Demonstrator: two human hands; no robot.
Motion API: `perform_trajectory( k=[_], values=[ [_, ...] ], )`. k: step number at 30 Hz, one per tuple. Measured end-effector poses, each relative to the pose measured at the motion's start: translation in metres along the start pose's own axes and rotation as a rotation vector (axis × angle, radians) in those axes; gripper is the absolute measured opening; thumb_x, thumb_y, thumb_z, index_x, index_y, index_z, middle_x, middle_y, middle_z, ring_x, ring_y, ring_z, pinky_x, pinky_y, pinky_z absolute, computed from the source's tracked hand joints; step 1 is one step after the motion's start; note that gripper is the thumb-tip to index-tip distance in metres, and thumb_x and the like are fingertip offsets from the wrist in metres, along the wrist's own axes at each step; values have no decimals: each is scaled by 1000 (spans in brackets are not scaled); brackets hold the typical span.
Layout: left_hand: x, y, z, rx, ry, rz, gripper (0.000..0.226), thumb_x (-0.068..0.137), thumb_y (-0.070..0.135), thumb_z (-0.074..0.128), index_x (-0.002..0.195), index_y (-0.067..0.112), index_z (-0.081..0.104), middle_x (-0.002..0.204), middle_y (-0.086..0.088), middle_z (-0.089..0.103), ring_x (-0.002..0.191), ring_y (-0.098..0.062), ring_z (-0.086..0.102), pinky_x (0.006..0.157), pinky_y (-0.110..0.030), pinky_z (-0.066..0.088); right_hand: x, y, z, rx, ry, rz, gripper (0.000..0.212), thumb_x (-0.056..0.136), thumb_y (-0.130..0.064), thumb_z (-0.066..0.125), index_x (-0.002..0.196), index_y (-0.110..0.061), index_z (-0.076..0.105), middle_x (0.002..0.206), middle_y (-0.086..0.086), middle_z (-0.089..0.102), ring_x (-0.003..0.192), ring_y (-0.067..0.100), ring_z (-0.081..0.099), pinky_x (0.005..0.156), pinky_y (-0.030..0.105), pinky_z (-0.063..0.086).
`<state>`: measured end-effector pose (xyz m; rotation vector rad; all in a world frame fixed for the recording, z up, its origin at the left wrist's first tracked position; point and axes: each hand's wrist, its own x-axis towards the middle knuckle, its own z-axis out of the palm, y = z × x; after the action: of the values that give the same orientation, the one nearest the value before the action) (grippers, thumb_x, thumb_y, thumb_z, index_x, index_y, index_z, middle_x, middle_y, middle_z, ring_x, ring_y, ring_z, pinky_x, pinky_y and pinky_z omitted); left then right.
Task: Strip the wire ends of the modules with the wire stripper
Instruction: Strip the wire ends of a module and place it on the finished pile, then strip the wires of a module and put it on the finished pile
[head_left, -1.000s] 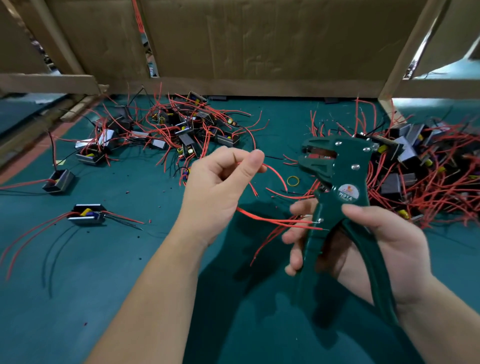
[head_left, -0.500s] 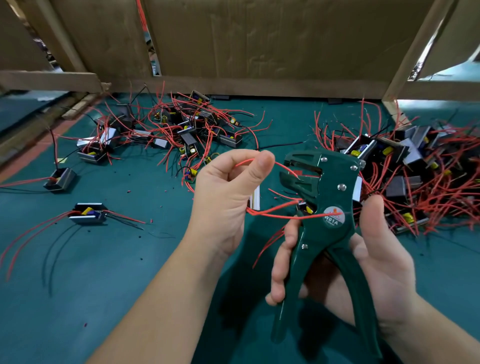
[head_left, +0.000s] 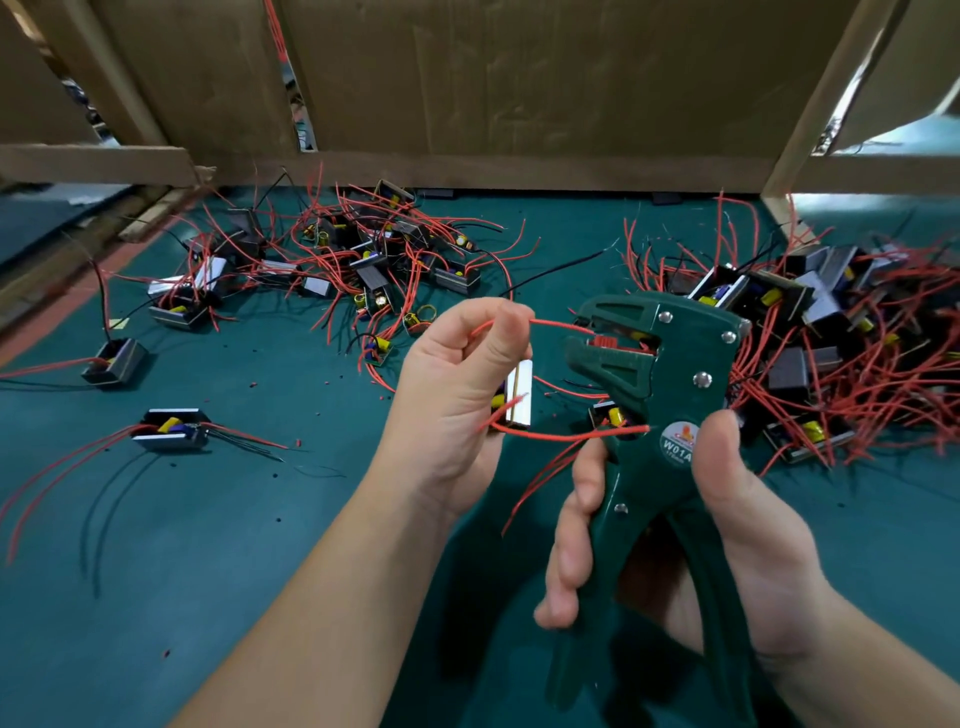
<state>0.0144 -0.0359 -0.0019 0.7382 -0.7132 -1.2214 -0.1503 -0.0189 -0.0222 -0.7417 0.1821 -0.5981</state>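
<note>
My right hand (head_left: 727, 525) grips the handles of the dark green wire stripper (head_left: 649, 395), held upright with its jaws pointing left. My left hand (head_left: 457, 395) pinches a red wire (head_left: 556, 325) between thumb and forefinger, and the wire's end reaches into the stripper's open jaws. A small module (head_left: 519, 392) with a silver side hangs behind my left palm, mostly hidden. More red wires (head_left: 550, 436) trail from it across the stripper's neck.
A heap of modules with red wires (head_left: 353, 260) lies at the back left of the green mat (head_left: 208, 571), another heap (head_left: 831, 353) at the right. Two single modules (head_left: 171, 428) (head_left: 114, 358) lie at left. Cardboard walls (head_left: 519, 78) close the back.
The stripper has moved left toward my left hand and risen, and the red wire's end now sits in its jaws. My left hand stays pinched on the wire.
</note>
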Motion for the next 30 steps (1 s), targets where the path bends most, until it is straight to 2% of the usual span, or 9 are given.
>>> perform_trajectory(
  k=[2, 6, 11, 14, 17, 19, 23, 26, 30],
  values=[
    [0, -2, -2, 14, -11, -1, 18, 47, 39, 74, 58, 24, 71, 59, 11, 60, 55, -2, 57, 55, -17, 48, 5, 7, 3, -48, -13, 35, 55, 79, -63, 61, 95, -11, 60, 84, 18, 67, 77, 36, 65, 80, 58, 28],
    [2, -2, -5, 72, -34, -11, 40, 36, 51, 86, 63, 25, 72, 64, 10, 61, 62, -4, 54, 68, -23, 42, 0, 3, -3, -111, -3, 48, 55, 79, -64, 59, 93, -11, 60, 80, 16, 66, 74, 34, 65, 77, 62, 22],
    [2, -2, -4, 132, -31, -1, 48, 31, 58, 87, 63, 27, 72, 66, 8, 62, 64, -9, 50, 65, -24, 39, 3, 4, 3, -154, 25, 4, 56, 77, -66, 60, 88, -12, 61, 74, 15, 66, 67, 33, 66, 72, 62, 21],
    [1, -2, -3, 127, -14, 17, 46, 33, 56, 87, 63, 26, 72, 64, 8, 60, 66, -9, 49, 66, -24, 39, 4, 1, 5, -157, 67, -3, 57, 72, -67, 64, 83, -11, 62, 68, 17, 64, 62, 33, 65, 68, 60, 30],
    [1, -2, -1, 166, 34, 16, 35, 41, 48, 84, 62, 24, 71, 62, 7, 57, 63, -8, 47, 64, -24, 39, 3, 1, 13, -149, 148, -33, 59, 65, -65, 73, 77, -9, 62, 61, 20, 59, 54, 33, 62, 60, 47, 50],
    [0, -1, 0, 226, 59, 30, 25, 54, 39, 85, 61, 22, 68, 61, 7, 55, 59, -7, 45, 62, -25, 36, 1, 2, 17, -137, 201, -52, 60, 59, -63, 79, 73, -7, 61, 57, 21, 56, 49, 33, 59, 54, 44, 51],
    [-1, 0, 3, 389, 54, 87, 26, 72, 48, 63, 61, 25, 67, 59, 10, 58, 56, -3, 47, 62, -18, 39, 2, 1, 19, -184, 353, -96, 64, 46, -65, 83, 60, -10, 55, 46, 14, 47, 35, 24, 49, 44, 31, 45],
    [0, -1, 4, 500, 54, 94, 27, 75, 48, 57, 62, 29, 69, 68, -6, 48, 61, -17, 37, 55, -14, 33, 7, -8, 14, -114, 409, -89, 61, 46, -65, 79, 64, -10, 59, 53, 15, 51, 42, 26, 53, 48, 35, 50],
    [2, -2, -1, 534, 60, 108, 29, 78, 50, 56, 64, 28, 68, 70, -5, 50, 60, -11, 39, 52, -10, 33, 8, -18, 11, -8, 447, -182, 49, 62, -54, 61, 73, -6, 64, 78, 22, 65, 59, 35, 63, 62, 47, 57]
  ],
)
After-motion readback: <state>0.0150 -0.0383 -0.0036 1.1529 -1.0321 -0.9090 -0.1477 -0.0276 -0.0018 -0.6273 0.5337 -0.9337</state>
